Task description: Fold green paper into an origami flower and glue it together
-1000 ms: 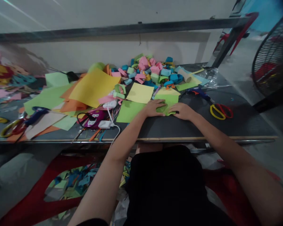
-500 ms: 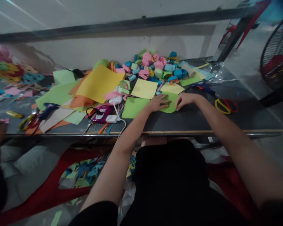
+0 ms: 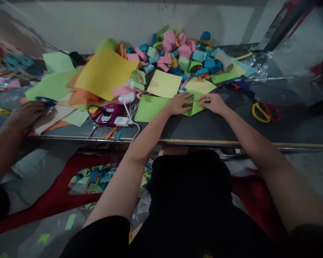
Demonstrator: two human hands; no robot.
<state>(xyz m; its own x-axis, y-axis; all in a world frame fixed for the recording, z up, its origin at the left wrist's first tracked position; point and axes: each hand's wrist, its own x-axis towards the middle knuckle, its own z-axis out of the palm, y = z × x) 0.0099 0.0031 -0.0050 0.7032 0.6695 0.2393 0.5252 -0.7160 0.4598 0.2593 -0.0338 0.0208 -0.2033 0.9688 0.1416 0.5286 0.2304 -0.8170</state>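
Observation:
A bright green sheet of paper (image 3: 191, 108), partly folded, lies on the dark table between my two hands. Curled fingers of my left hand (image 3: 181, 103) hold it down at its left side. At its right side, my right hand (image 3: 212, 103) pinches the edge between thumb and fingers. Part of the sheet is hidden under the fingers. Just left of it lies a flat green sheet (image 3: 152, 108), partly behind my left wrist. Pale yellow sheets (image 3: 164, 83) lie behind my hands.
Folded paper pieces (image 3: 174, 50) are heaped at the back. Scissors (image 3: 266, 111) with yellow and red handles lie right. A purple power strip (image 3: 107, 114) with white plugs and cables sits left. Loose sheets (image 3: 104, 71) spread beyond it. A co-worker's hand (image 3: 28, 114) rests at far left.
My view has tipped downward. The green sheet shows a new folded shape, and my right fingers have closed on its edge. The co-worker's hand has come in over the papers at left.

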